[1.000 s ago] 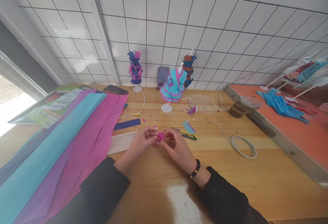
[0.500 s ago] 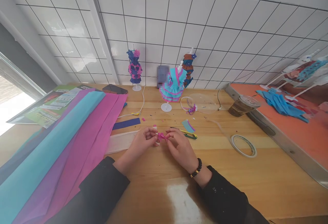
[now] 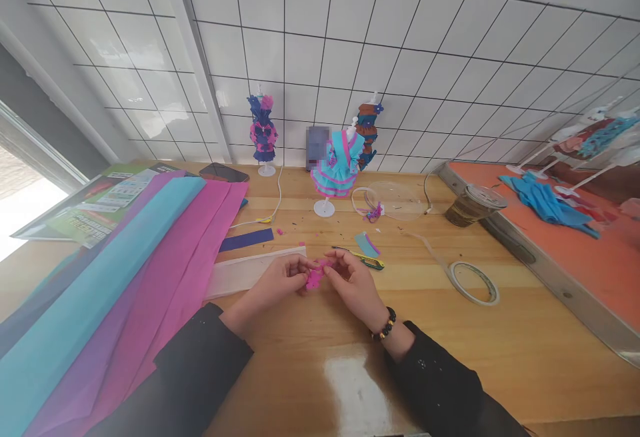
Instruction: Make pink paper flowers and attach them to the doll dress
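Pink paper (image 3: 315, 278): opened out and dropped lower since half a second ago, I see it spread between both hands over the table (image 3: 300, 357).
Left hand (image 3: 287, 272): I've got thumb and fingers pinched together on its left edge.
Right hand (image 3: 351, 282): fingertips clamped on its upper right edge.
White strip (image 3: 233, 276): flat, partly hidden behind the left hand.
Knife (image 3: 371, 262): lying just beyond the right hand.
Tape roll (image 3: 453, 282): well off to the right.
Turquoise dress (image 3: 333, 177): upright on its stand, further back.
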`<state>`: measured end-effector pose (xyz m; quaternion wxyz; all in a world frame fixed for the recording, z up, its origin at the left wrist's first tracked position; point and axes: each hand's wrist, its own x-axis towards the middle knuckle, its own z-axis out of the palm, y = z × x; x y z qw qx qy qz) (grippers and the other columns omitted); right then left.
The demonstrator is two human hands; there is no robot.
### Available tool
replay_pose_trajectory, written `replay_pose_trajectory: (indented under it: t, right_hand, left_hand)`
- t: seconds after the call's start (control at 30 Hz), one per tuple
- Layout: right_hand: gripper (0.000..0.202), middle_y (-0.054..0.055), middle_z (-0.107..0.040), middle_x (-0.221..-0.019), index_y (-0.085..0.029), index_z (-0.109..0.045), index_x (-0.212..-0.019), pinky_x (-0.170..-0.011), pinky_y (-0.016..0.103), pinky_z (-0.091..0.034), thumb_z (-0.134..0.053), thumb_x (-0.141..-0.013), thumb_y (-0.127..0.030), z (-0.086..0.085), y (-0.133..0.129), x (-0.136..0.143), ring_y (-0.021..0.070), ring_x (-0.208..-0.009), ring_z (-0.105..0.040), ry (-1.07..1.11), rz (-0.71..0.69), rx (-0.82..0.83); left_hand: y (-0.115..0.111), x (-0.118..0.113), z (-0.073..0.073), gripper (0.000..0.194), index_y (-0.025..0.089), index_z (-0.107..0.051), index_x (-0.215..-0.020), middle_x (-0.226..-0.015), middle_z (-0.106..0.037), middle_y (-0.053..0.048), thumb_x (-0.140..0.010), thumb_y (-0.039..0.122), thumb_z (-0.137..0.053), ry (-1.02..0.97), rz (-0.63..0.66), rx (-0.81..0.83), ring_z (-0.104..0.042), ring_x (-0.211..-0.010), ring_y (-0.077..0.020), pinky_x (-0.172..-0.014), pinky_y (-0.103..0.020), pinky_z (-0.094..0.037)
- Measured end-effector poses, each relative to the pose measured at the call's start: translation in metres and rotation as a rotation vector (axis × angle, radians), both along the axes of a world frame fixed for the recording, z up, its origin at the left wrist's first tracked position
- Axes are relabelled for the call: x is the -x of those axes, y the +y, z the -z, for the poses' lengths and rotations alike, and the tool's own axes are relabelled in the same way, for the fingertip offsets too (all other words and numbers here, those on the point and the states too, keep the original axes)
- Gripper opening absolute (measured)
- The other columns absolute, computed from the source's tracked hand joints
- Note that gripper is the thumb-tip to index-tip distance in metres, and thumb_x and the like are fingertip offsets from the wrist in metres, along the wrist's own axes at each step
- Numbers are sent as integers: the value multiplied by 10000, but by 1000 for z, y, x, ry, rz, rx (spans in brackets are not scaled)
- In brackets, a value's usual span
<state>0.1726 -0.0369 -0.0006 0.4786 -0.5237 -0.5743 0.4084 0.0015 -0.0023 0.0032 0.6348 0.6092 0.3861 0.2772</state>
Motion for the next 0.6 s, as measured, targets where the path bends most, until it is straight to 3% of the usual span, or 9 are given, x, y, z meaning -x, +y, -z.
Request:
replay_pose_trajectory:
  t: [0.37, 0.6]
  right_hand:
    - [446, 30, -626, -874, -200, -466, -1052, -789, 339, -489, -682, -692, -353, -8, 1, 0, 149, -817, -616, 388, -145, 280]
    - [556, 40, -615, -896, -205, -429, -1111, -805, 369, -499, -726, -652, -304, -4, -2, 4, 159, -807, -626, 301, -187, 235]
  left_hand:
    - [0, -1, 1, 322, 137, -500, -1036, -694, -588, -2, -725, 203, -543, -103, -15, 42, -595, -572, -125, -591, -296, -504]
    - [-2, -2, 0, 334, 135, -500, -1056, -695, -582, -4, -737, 219, -542, -60, -20, -15, -590, -552, -115, -544, -261, -501]
